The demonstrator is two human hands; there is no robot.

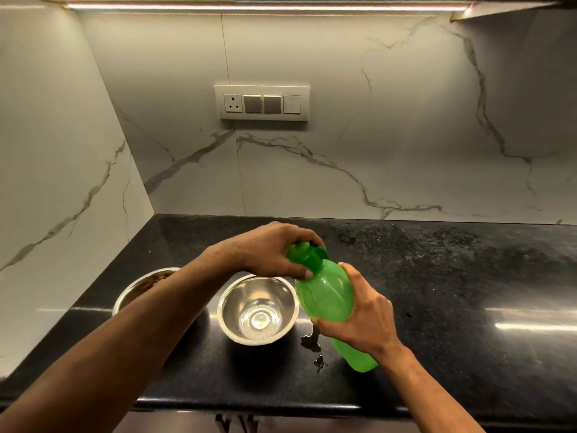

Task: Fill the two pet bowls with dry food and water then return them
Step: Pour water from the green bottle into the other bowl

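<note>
A translucent green plastic bottle (324, 295) is held tilted just to the right of a round, shiny steel bowl (258, 309) standing on the black speckled stone counter (452, 276). The right hand (363, 320) wraps its fingers round the bottle's body, while the left hand (274, 250) curls over the green cap (307, 254), above the bowl's far rim. That bowl holds a little clear water. Left of it, behind the forearm, a second steel bowl (140, 285) shows brown dry food. Small wet patches (312, 342) lie on the counter right of the shiny bowl.

Warm light strip (265, 7) at 12 o'clock; glare streaks on counter (468, 276) toward 4 o'clock; edges bowed, focus soft
</note>
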